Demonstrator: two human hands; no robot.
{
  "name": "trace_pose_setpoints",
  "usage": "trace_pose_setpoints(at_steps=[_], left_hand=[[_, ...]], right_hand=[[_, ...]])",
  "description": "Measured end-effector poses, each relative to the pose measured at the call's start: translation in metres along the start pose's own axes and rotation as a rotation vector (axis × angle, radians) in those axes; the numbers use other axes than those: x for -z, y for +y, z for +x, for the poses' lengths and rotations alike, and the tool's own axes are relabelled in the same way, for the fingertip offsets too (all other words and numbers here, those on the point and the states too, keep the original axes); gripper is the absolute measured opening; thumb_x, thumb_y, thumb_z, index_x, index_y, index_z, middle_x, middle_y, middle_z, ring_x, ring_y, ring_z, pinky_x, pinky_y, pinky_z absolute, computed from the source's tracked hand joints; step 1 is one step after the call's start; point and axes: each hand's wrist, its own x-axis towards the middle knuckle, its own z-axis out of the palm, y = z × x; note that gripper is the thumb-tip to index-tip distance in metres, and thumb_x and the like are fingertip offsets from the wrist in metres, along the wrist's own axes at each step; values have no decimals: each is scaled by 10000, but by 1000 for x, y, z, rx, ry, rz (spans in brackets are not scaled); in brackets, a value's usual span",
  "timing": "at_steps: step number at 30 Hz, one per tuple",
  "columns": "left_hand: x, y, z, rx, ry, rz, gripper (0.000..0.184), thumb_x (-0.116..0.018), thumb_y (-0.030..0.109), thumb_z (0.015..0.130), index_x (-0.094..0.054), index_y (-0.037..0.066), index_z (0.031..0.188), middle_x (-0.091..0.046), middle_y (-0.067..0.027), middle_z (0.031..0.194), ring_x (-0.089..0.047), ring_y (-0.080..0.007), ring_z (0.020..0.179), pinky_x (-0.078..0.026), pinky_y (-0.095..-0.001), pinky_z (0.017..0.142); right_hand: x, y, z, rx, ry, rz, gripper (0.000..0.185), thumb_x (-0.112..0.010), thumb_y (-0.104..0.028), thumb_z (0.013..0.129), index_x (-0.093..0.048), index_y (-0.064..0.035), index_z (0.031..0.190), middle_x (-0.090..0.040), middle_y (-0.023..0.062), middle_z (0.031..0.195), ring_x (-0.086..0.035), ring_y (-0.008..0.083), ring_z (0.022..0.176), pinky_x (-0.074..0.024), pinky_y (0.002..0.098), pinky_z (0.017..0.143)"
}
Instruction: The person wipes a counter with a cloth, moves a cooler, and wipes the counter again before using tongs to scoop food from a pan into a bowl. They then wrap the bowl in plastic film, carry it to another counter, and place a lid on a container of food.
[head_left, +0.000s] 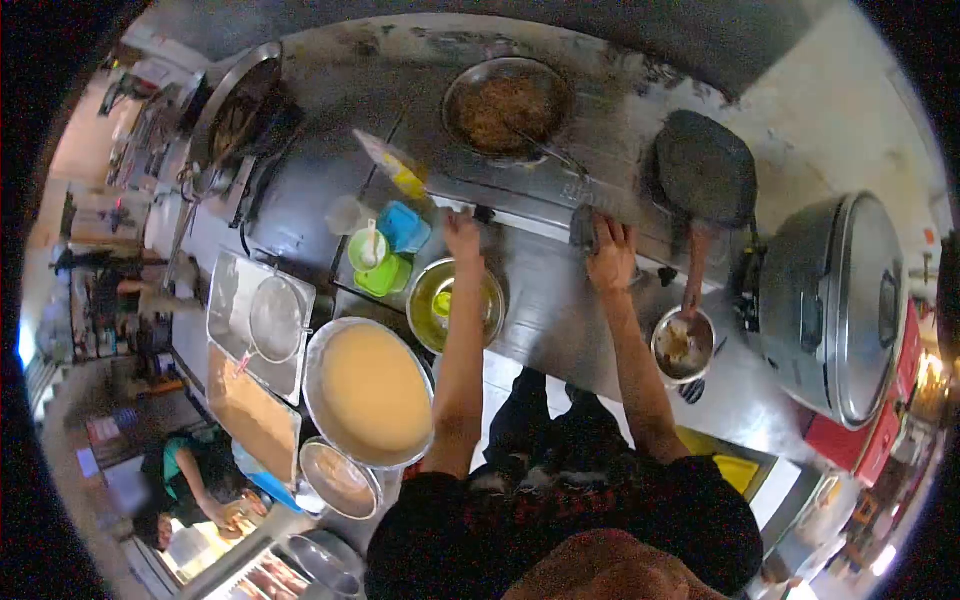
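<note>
**Right hand down on the dark pad, left by the knob**

Head view, and here's the right hand (611,258) at the steel stove's front edge, fingers extended and slightly parted, against a dark grey, block-shaped pad (582,228). Whether they grip it or merely rest there, I can't tell! Cloth or sponge? Too blurred to call, but I'd judge it light and soft, perhaps slippery if greasy; best taken across its broad top, palm flat, thumb at the side.

Over to the left hand (462,236): fingers curled, nearly closed, just beside a small black stove knob (484,214). Anything inside? Hidden from us. That knob looks stiff and fixed, one for a fingertip pinch around its rim.
</note>
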Motion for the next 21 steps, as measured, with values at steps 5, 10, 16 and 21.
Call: trace_pose_setpoints(at_steps=[5, 10, 16, 21], left_hand=[[-28, 20, 18, -222, 82, 790, 550, -651, 150, 818, -456, -99, 1268, -673, -271, 918, -648, -421, 870, -492, -414, 735], [-32, -5, 42, -351, 104, 694, 552, -637, 160, 800, -472, -18, 1296, -641, -299, 997, -599, -486, 940, -462, -533, 819], [-47, 4, 55, -382, 117, 668, 627, -614, 160, 835, -378, 23, 1400, -614, -271, 1157, -569, -486, 1038, -444, -521, 904], [-41, -5, 59, -335, 86, 827, 651, -621, 179, 858, -349, 57, 1436, -620, -218, 1197, -593, -436, 1046, -462, -494, 916]], right_hand=[[2, -3, 5, 21, -44, -3, 716, -656, 56, 612, -563, -105, 1303, -572, 127, 1255, -495, 399, 1145, -435, 476, 986], [-4, -10, 15, 38, 7, 37, 720, -625, 75, 617, -554, -88, 1315, -573, 149, 1229, -502, 405, 1088, -444, 490, 953], [-19, -9, 21, -11, -34, -12, 637, -614, 65, 653, -571, -68, 1274, -567, 155, 1261, -490, 420, 1123, -424, 504, 977], [-13, -13, 21, 10, -6, -39, 588, -642, 24, 690, -578, -74, 1266, -569, 148, 1266, -492, 405, 1142, -407, 505, 996]])
